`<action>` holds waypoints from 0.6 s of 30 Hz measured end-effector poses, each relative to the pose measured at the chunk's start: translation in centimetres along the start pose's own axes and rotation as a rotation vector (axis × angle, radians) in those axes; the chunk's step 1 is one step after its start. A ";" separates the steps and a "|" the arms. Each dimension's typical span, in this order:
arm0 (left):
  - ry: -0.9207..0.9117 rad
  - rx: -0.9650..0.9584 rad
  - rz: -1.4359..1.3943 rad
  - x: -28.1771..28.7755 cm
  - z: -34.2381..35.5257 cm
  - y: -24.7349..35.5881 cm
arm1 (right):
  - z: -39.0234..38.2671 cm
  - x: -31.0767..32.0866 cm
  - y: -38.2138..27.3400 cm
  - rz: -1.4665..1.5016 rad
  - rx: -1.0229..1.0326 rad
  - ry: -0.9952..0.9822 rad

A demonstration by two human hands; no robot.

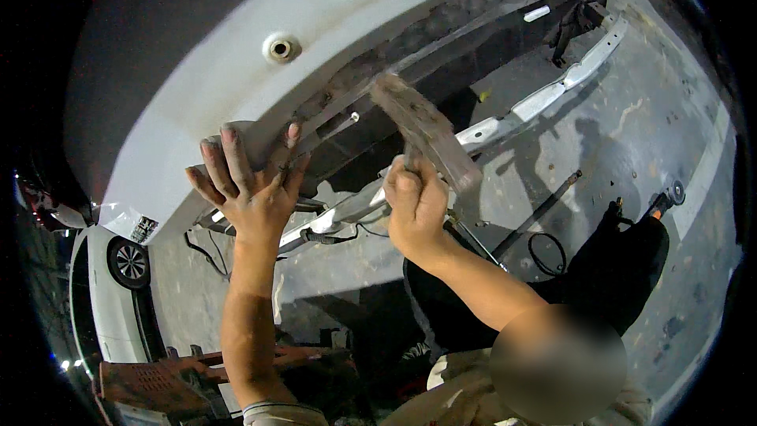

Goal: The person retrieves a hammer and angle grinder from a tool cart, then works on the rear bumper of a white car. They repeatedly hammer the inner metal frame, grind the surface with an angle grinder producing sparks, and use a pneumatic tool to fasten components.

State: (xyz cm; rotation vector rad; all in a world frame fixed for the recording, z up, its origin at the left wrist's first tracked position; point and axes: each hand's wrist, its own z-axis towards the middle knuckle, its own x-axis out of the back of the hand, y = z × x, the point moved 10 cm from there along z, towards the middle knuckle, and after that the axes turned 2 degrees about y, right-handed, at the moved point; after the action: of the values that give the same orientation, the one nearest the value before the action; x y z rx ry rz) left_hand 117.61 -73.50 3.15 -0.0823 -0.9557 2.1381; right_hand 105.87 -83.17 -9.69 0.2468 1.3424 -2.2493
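Observation:
My left hand [256,189] has its fingers spread, and they rest on the lower edge of a pale car body panel [213,71]. In my right hand [418,209] is a rough, greyish-brown rectangular block [426,130], with the fingers closed at its near side. Whether the block has a handle cannot be made out, as the fist covers that part. It is tilted in front of the dark gap under the panel. A white metal crossbeam [540,101] runs below and behind both hands.
A round fitting [281,49] sticks out of the panel. An angle grinder [666,199] and a looped black cable [547,254] lie on the grey floor at the right. A reddish-brown metal frame [150,385] stands lower left, with a white car [110,300] beyond it.

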 end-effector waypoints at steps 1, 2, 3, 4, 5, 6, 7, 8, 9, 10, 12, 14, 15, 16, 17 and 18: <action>0.007 0.004 0.003 0.1 0.1 0.0 | -0.1 0.2 -0.7 0.019 0.035 0.003; 0.014 0.008 0.005 0.3 0.2 -0.1 | -0.2 0.3 -1.4 0.038 0.070 0.006; 0.020 0.012 0.008 0.4 0.2 -0.1 | -0.2 0.3 -1.3 0.031 0.013 0.002; 0.021 0.015 0.007 0.4 0.2 -0.1 | -0.1 0.3 -1.3 0.021 -0.043 0.001; 0.021 0.019 0.007 0.3 0.1 -0.1 | 0.0 0.3 -1.2 0.012 -0.099 0.000; 0.021 0.022 0.008 0.3 0.0 -0.2 | -0.1 0.2 -0.9 0.005 -0.155 -0.002; 0.025 0.019 0.007 0.3 0.1 0.0 | 0.3 0.4 -2.0 -0.030 -0.015 -0.031; 0.030 0.016 0.006 0.4 0.2 0.0 | 0.5 0.3 -2.0 -0.073 0.005 -0.047; 0.034 0.013 0.006 0.5 0.3 0.1 | 0.9 0.1 -2.0 -0.116 0.025 -0.063; 0.018 0.023 -0.003 0.4 0.2 0.2 | 1.3 0.0 -2.3 -0.166 0.043 -0.077; -0.013 0.044 -0.023 0.1 0.1 0.3 | 0.9 0.5 -1.3 -0.112 -0.010 -0.083; -0.002 0.031 -0.027 0.2 0.0 0.1 | 0.2 1.2 -1.1 -0.019 -0.070 -0.059; -0.003 0.036 -0.029 0.2 0.1 0.1 | 0.5 1.4 -2.3 0.040 0.079 -0.054; -0.005 0.038 -0.041 0.2 0.2 0.2 | 1.0 1.4 -2.1 -0.006 0.068 -0.061; -0.030 0.036 -0.024 -0.1 0.0 0.2 | 1.7 1.3 -2.0 -0.053 0.056 -0.067; -0.034 0.035 -0.019 -0.1 -0.2 0.2 | 2.1 1.5 -2.0 -0.099 0.045 -0.073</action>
State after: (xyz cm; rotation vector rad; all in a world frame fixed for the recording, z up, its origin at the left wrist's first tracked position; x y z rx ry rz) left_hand 117.59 -73.52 2.88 -0.0200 -0.9351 2.1439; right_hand 103.77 -84.66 -7.68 0.1146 1.2938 -2.3485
